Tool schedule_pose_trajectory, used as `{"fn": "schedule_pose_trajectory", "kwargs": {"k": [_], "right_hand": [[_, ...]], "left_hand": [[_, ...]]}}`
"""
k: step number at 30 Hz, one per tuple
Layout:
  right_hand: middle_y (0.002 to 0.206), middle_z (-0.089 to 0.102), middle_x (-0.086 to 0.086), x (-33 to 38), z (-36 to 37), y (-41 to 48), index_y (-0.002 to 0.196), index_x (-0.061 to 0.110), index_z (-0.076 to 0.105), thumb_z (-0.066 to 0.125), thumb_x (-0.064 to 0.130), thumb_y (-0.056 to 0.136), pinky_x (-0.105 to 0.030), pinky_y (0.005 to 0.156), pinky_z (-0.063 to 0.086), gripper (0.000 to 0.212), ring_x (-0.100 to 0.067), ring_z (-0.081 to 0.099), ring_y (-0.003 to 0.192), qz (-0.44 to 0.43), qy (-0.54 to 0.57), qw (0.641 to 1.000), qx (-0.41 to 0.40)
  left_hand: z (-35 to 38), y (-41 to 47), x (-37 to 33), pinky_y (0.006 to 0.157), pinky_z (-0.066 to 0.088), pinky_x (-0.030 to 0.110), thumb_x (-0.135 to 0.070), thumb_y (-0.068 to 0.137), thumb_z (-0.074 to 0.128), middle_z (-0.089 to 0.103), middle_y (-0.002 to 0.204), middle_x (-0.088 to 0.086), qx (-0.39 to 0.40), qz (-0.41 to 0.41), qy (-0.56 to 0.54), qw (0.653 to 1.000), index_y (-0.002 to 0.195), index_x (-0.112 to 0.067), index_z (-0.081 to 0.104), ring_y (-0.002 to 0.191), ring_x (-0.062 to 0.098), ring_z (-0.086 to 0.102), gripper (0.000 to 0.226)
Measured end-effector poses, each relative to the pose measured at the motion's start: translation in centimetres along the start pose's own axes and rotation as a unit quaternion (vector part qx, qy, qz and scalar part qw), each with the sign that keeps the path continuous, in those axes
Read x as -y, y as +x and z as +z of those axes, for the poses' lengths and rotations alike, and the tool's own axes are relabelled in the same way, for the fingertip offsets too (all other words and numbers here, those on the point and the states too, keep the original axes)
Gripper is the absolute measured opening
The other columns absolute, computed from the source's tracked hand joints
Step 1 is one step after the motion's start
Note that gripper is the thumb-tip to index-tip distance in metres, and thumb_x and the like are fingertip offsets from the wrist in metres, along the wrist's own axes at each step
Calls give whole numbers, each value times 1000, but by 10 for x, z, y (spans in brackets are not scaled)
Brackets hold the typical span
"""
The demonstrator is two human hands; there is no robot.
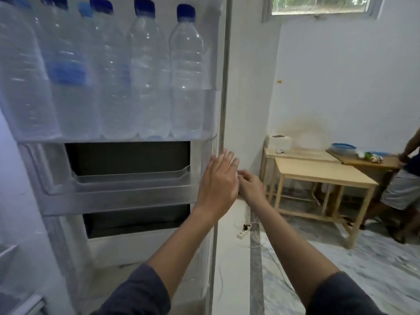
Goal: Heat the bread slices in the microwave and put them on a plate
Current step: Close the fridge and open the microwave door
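Fridge door [145, 246] stands open, inner side facing the camera. The top door shelf [113, 139] holds a row of clear water bottles [147, 87] with blue caps, upright and packed side by side. One bottle carries a blue label band [68, 71], too blurred to read. No other writing is legible. Below sits a clear door bin [131, 178].

Left hand [218, 180] is flat, fingers straight and slightly spread, pressed against the inner side of the door near its outer edge. Right hand [251, 185] is just beside it, touching it or nearly so, fingers curled in at the door's edge. Whether they grasp the edge cannot be told, as the left hand partly hides them.

Bread slices: their place cannot be told from this view.

To the right are pale wooden tables [322, 173] by the wall. On them are a white box-like appliance [279, 143] and a blue-lidded container [343, 148]. A second person [402, 189] stands at the frame's edge, and a white power strip [244, 230] lies on the floor.
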State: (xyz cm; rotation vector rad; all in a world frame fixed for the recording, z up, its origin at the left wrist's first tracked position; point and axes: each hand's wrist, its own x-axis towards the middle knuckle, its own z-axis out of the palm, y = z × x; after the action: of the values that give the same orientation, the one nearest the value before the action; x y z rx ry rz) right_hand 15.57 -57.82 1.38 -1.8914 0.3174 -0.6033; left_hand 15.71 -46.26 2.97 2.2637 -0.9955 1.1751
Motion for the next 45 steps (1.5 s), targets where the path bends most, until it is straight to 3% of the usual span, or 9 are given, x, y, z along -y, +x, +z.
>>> {"fn": "schedule_pose_trajectory", "kwargs": {"k": [3, 8, 13, 18, 23, 31, 36, 41, 45], "right_hand": [[118, 64, -12, 5, 9, 48, 122, 10, 58, 48, 22, 95, -46, 97, 47, 32, -27, 61, 108, -15, 31, 999, 25], [139, 42, -11, 11, 25, 97, 143, 8, 31, 42, 24, 99, -27, 104, 32, 48, -22, 41, 130, -36, 112, 989, 84], [146, 40, -9, -19, 51, 158, 143, 22, 29, 50, 74, 71, -46, 113, 31, 92, -24, 40, 134, -52, 170, 965, 193], [138, 42, 0, -1, 44, 145, 147, 20, 22, 49, 46, 92, -37, 110, 35, 66, -19, 42, 129, -45, 198, 947, 249], [148, 38, -9, -13, 37, 126, 147, 23, 22, 54, 51, 87, -48, 111, 34, 74, -26, 38, 135, -72, 194, 947, 247], [106, 51, 9, -5, 15, 20, 132, 14, 43, 61, 20, 90, 2, 76, 36, 46, -7, 50, 97, -161, 214, 954, 133], [126, 50, 2, -2, 19, -54, 135, 13, 41, 68, 23, 84, -28, 102, 41, 59, -13, 48, 118, -192, 206, 954, 107], [126, 43, 2, 6, 29, -132, 138, 10, 37, 70, 15, 82, 0, 97, 30, 65, 0, 40, 114, -244, 206, 942, 106], [132, 45, -6, 14, 48, -178, 139, 12, 35, 64, 25, 82, -23, 106, 33, 66, -10, 39, 121, -307, 199, 921, 135]], "left_hand": [[19, 7, 7, 119, 12, 36, -14, 86, 36, 47, 141, 13, -6, 27, 125, 992, 130, -3, 51, 136, 24, 39, 48], [40, 5, 17, 119, 2, 33, -2, 92, 29, 41, 145, 15, -43, 9, 224, 974, 136, -1, 43, 139, 22, 31, 46], [48, 12, 22, 120, -4, 31, -2, 86, 40, 32, 149, 12, -65, -28, 299, 951, 140, -1, 35, 141, 19, 20, 54], [49, 11, 24, 119, -9, 32, -12, 86, 43, 21, 152, 9, -53, -69, 369, 925, 144, -4, 26, 146, 16, -3, 61], [31, -6, 23, 119, -6, 35, -23, 87, 44, 10, 158, 5, -43, -67, 432, 898, 145, -8, 25, 146, 15, -4, 63], [-49, -60, 21, 119, 4, 35, -27, 87, 47, -1, 159, -7, -101, -34, 410, 906, 142, -13, 33, 146, 11, 4, 59], [-108, -104, 26, 119, 4, 40, -27, 87, 44, -4, 158, -11, -100, -57, 383, 917, 148, -22, 18, 146, 13, 1, 66], [-154, -146, 16, 118, 12, 46, -20, 86, 44, 7, 158, -6, -132, -152, 337, 920, 148, -20, 18, 146, 16, 5, 67], [-193, -169, 12, 118, 18, 38, -14, 86, 48, 25, 152, 11, -147, -233, 297, 914, 142, -4, 30, 143, 26, 18, 61]]}}
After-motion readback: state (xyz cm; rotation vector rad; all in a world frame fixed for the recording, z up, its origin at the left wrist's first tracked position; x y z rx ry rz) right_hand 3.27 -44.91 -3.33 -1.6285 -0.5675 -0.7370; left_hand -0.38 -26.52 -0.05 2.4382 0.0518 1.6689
